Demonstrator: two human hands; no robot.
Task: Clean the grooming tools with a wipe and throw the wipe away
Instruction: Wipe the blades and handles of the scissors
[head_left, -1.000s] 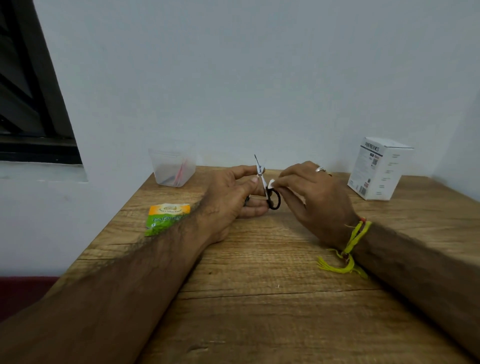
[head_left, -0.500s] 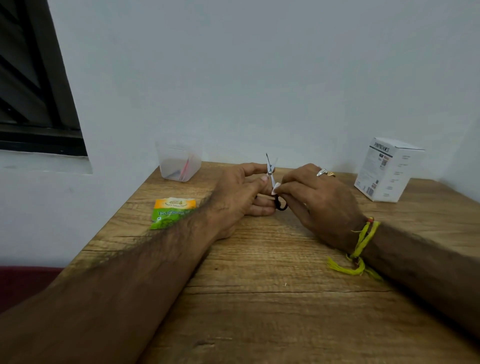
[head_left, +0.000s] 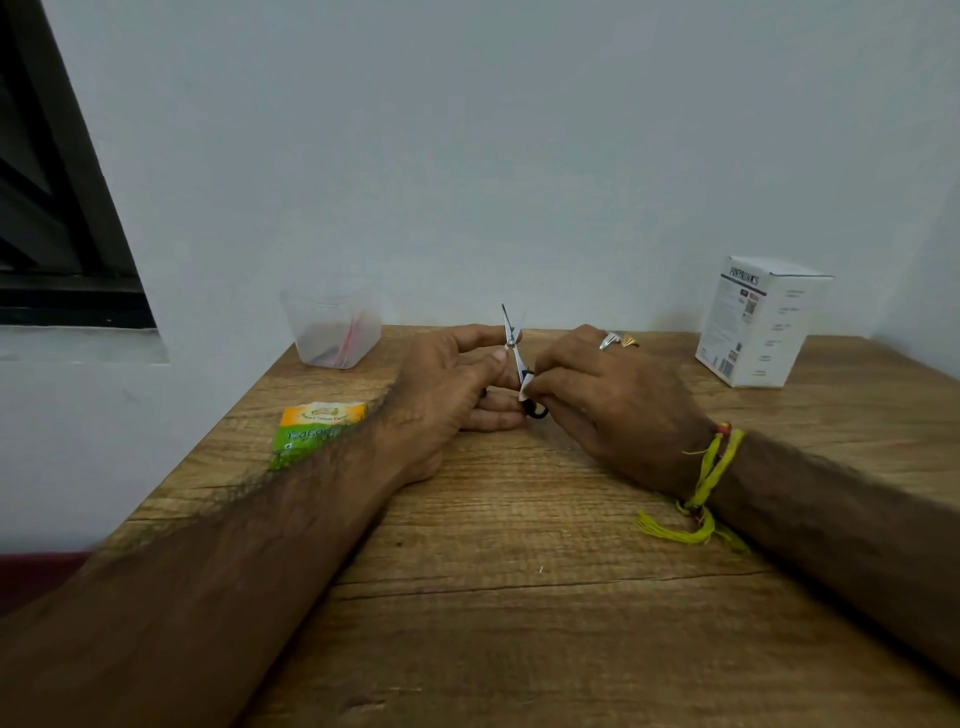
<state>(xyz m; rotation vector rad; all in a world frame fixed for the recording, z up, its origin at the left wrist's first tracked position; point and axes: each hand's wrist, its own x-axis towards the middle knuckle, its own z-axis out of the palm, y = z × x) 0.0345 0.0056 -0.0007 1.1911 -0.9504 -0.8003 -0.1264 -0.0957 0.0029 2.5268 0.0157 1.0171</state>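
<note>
Small scissors (head_left: 511, 338) with silver blades and black handles stand upright above the wooden table (head_left: 519, 597), blades pointing up. My left hand (head_left: 447, 395) holds them near the pivot between thumb and forefinger. My right hand (head_left: 608, 400) pinches a small white wipe (head_left: 525, 385) against the lower blade, just above the black handle loop. Most of the wipe is hidden inside my fingers.
A green and orange wipe sachet (head_left: 317, 426) lies left of my left forearm. A clear plastic tub (head_left: 332, 332) with red and dark items stands at the back left by the wall. A white carton (head_left: 761, 319) stands at the back right. A window is at far left.
My right hand with the wipe has shifted slightly along the lower part of the scissors. The view has turned a little, so everything sits further right and lower in the frame.
</note>
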